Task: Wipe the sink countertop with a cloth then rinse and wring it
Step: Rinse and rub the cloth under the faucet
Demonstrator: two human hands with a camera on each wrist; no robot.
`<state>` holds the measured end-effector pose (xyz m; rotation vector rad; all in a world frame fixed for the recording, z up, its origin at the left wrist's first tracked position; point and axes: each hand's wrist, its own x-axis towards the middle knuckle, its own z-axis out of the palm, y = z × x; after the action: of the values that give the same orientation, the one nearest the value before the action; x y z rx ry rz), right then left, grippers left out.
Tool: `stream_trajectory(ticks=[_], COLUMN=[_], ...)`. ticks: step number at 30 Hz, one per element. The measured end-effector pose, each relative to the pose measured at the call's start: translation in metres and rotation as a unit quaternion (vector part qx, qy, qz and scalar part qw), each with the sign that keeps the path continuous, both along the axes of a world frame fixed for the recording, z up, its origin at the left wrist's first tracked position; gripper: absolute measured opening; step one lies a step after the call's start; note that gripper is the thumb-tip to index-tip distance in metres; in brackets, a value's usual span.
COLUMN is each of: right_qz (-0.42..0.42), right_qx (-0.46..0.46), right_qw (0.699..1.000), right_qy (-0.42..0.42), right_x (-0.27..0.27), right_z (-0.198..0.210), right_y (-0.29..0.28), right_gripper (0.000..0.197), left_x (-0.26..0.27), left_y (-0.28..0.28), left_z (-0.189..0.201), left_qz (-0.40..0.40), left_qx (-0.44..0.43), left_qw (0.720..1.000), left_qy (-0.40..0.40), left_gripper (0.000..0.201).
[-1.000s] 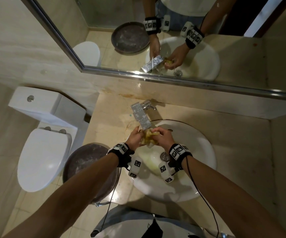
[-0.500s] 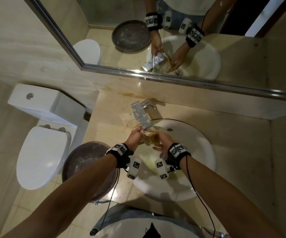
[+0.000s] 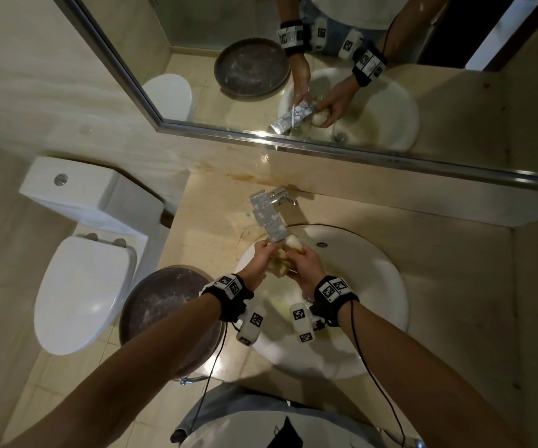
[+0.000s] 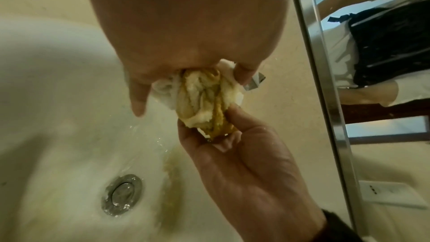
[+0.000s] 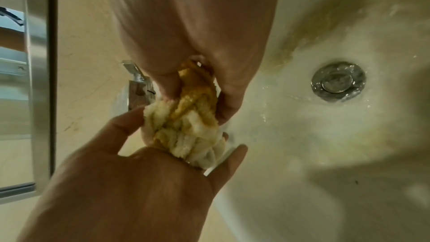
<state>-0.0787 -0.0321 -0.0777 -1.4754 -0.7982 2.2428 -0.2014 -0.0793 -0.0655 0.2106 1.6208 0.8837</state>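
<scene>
My fingers (image 4: 242, 73) on my left hand (image 3: 263, 258) are curled tight around one end of the cloth (image 3: 285, 258), and my left thumb (image 4: 138, 97) sticks out beside it. My right hand (image 3: 305, 265) squeezes the other end, with the thumb on one side and the fingers bent around the other side. So the cloth sits right between my two hands, bunched up and twisted like a rope. In the left wrist view the cloth (image 4: 204, 100) is white with yellow and brown streaks, and it pokes out from under my left palm down to my right fingertips. In the right wrist view the cloth (image 5: 188, 122) looks the same, wet and wrinkly. My hands hold it up over the sink (image 3: 387, 286), just under the end of the tap (image 3: 267, 218). The cloth is not touching the sink. A white lump of it sticks up next to the tap's tip. Below my hands the sink is wet, with drops of water and a yellow stain running down toward the shiny drain (image 4: 122, 194). The tan countertop (image 3: 439, 270) goes all around the sink. Behind the tap is a big mirror (image 3: 293, 59), and I can see my hands in it. Off to my left are a white toilet (image 3: 83, 286) and a dark round bin (image 3: 164, 302) on the floor.
</scene>
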Motion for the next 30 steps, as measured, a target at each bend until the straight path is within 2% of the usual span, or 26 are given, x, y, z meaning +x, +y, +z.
stream_trajectory(ticks=[2,5,7,10,14,18,20,22,24,28,30], right_qz=[0.009,0.025,0.031,0.044,0.107,0.054,0.052,0.065,0.073,0.061,0.050], right_qx=[0.002,0.009,0.011,-0.037,-0.055,-0.040,-0.039,-0.035,-0.032,-0.019,-0.008], right_qw=[1.000,1.000,0.999,0.998,0.990,0.996,0.995,0.994,0.995,0.997,0.998], right_qy=[0.013,-0.003,-0.013,-0.029,-0.073,-0.065,-0.078,-0.077,-0.060,-0.035,-0.043], right_x=[0.001,0.004,0.006,0.007,0.003,0.003,0.004,0.007,0.010,0.015,0.018], right_z=[0.001,0.002,0.003,0.002,-0.004,-0.006,-0.007,-0.009,-0.010,-0.011,-0.013], right_y=[0.003,0.006,0.009,0.010,0.009,0.011,0.015,0.017,0.015,0.008,0.006], right_gripper=[0.026,0.035,0.037,0.023,0.045,0.049,0.058,0.057,0.053,0.044,0.042], left_x=[-0.001,-0.005,-0.007,-0.004,-0.002,0.001,-0.001,-0.003,-0.005,-0.009,-0.012], left_y=[-0.002,-0.004,-0.003,0.000,0.000,-0.003,-0.005,-0.007,-0.008,-0.002,0.003], left_z=[0.000,0.000,-0.003,-0.007,-0.008,0.005,0.008,0.007,0.003,0.001,0.013], left_qz=[0.017,0.017,0.003,-0.014,-0.003,-0.053,-0.092,-0.118,-0.123,-0.151,-0.198], left_qx=[-0.022,-0.003,0.018,0.034,0.049,0.075,0.091,0.097,0.091,0.079,0.061], left_qw=[0.999,0.999,1.000,0.998,0.995,0.995,0.991,0.987,0.984,0.979,0.969], left_qy=[-0.024,-0.042,-0.015,0.054,0.084,0.041,0.037,0.056,0.085,0.113,0.134], left_gripper=[0.051,0.053,0.046,0.029,0.023,0.025,0.033,0.039,0.036,0.012,0.022])
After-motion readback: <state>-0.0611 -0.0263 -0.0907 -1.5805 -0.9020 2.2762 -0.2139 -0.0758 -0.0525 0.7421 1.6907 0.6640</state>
